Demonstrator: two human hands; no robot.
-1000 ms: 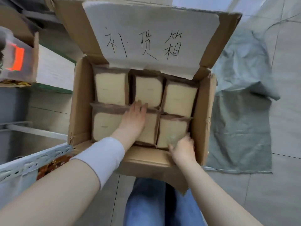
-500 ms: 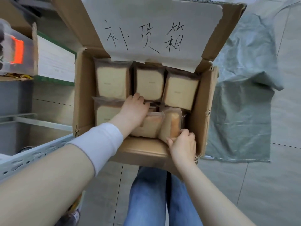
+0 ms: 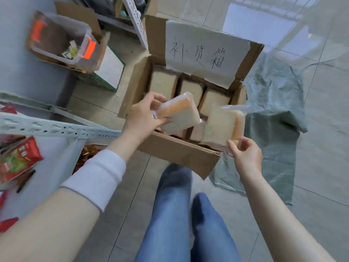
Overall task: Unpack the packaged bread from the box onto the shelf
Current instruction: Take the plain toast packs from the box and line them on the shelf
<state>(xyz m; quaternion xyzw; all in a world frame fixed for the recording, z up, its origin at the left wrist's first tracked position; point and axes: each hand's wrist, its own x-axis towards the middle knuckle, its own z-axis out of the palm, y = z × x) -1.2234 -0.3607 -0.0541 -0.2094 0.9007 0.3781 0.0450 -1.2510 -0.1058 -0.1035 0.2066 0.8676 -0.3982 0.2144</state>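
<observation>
One head-worn wide-angle view looks steeply down from close above: the open box [image 3: 181, 154] sits toward 12 o'clock, the shelf [image 3: 56, 127] at 9 o'clock, the person's legs at 6.

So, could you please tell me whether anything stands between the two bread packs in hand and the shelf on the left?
Nothing visible blocks the way. The left hand and right hand each hold a bread pack above the box. The shelf lies left, though red snack packets occupy part of it.
</observation>
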